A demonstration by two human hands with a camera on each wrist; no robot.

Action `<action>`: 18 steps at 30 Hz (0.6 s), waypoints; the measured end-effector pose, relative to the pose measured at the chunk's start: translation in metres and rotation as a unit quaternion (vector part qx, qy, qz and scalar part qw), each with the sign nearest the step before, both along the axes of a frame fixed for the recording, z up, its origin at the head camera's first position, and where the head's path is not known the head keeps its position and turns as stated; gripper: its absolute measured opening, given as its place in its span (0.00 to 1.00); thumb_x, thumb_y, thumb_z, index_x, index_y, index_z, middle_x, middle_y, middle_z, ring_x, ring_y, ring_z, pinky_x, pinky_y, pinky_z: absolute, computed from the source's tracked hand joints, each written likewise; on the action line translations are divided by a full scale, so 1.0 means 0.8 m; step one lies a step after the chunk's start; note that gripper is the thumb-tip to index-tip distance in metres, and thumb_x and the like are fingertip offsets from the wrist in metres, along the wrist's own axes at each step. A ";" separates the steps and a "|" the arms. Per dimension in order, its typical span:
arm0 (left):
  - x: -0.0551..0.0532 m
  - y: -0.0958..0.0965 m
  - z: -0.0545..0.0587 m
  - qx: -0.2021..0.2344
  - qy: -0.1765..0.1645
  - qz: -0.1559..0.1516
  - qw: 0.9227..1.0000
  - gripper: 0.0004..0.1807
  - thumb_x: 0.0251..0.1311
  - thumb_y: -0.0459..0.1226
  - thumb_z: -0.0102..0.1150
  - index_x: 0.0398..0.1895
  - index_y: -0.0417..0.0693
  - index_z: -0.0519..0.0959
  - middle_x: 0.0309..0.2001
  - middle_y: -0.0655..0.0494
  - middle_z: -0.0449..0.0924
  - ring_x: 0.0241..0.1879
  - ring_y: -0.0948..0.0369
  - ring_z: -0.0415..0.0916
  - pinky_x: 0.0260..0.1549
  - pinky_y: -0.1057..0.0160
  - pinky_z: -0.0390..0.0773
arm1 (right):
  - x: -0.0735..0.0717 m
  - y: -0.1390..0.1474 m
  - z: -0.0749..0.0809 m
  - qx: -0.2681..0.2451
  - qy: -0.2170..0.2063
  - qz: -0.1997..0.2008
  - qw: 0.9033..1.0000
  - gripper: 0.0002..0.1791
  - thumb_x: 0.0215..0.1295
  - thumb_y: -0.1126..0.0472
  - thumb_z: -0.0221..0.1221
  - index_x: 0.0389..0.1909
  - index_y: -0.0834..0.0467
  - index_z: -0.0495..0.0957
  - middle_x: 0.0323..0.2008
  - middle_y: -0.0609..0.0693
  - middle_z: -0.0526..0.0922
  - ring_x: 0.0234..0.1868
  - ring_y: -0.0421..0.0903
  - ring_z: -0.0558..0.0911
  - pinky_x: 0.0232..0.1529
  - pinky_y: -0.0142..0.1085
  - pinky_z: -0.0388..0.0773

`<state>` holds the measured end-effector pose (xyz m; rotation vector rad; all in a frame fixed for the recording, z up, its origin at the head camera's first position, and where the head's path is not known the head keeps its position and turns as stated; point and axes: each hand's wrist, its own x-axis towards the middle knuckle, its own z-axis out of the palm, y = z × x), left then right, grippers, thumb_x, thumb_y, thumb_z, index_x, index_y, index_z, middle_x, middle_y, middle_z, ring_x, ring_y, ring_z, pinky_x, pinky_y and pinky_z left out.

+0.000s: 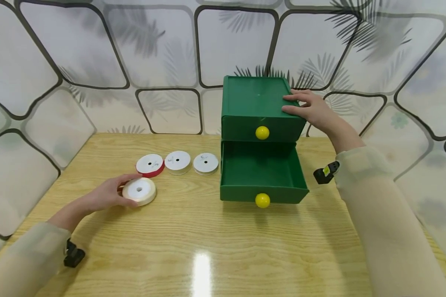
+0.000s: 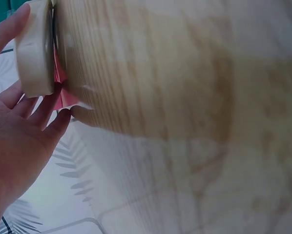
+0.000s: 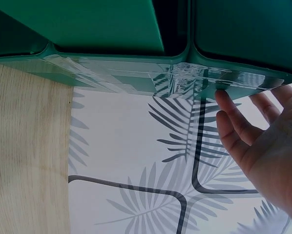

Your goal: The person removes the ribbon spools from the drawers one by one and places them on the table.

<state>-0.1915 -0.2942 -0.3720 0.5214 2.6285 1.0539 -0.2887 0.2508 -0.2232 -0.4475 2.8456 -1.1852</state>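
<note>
At the left of the table, my left hand (image 1: 109, 192) holds a cream ribbon spool (image 1: 139, 191) between thumb and fingers. The left wrist view shows the thumb on one side of the spool's cream rim (image 2: 34, 51) and the fingers on the other. A green two-drawer cabinet (image 1: 258, 95) stands at the back. My right hand (image 1: 312, 108) rests on its top right edge, fingers extended. The lower drawer (image 1: 262, 165) is pulled out with bare green inside; the upper drawer (image 1: 241, 128) is closed. Both have yellow knobs. Clear tape (image 3: 177, 78) covers the cabinet's side.
Behind the held spool, a red ribbon spool (image 1: 150, 164) and two white-topped spools, one in the middle (image 1: 177, 161) and one at the right (image 1: 206, 163), lie in a row left of the cabinet. A patterned wall covering (image 1: 167, 49) surrounds the wooden table (image 1: 163, 247).
</note>
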 end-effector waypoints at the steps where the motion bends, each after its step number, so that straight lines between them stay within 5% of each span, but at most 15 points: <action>1: 0.000 0.000 -0.001 -0.003 0.000 -0.001 1.000 0.46 0.48 0.41 0.76 0.68 0.33 0.63 0.63 0.33 0.66 0.60 0.42 0.66 0.51 0.64 0.68 | 0.000 0.000 0.000 0.001 0.001 0.000 1.000 0.35 0.70 0.47 0.56 0.72 0.59 0.62 0.76 0.50 0.46 0.66 0.66 0.58 0.61 0.60 0.59; 10: -0.001 -0.002 -0.004 0.004 -0.004 -0.014 1.000 0.47 0.47 0.39 0.76 0.69 0.32 0.62 0.65 0.30 0.63 0.62 0.36 0.63 0.57 0.43 0.65 | 0.005 -0.002 0.003 -0.001 0.003 0.001 1.000 0.34 0.70 0.48 0.55 0.72 0.60 0.62 0.76 0.52 0.46 0.68 0.66 0.56 0.63 0.60 0.58; 18: 0.001 -0.003 -0.004 0.026 0.005 -0.017 1.000 0.47 0.46 0.37 0.76 0.68 0.32 0.62 0.66 0.31 0.63 0.63 0.36 0.62 0.57 0.37 0.63 | 0.006 -0.003 0.002 -0.001 0.006 0.005 1.000 0.34 0.71 0.48 0.55 0.72 0.61 0.62 0.76 0.53 0.47 0.69 0.65 0.55 0.63 0.60 0.56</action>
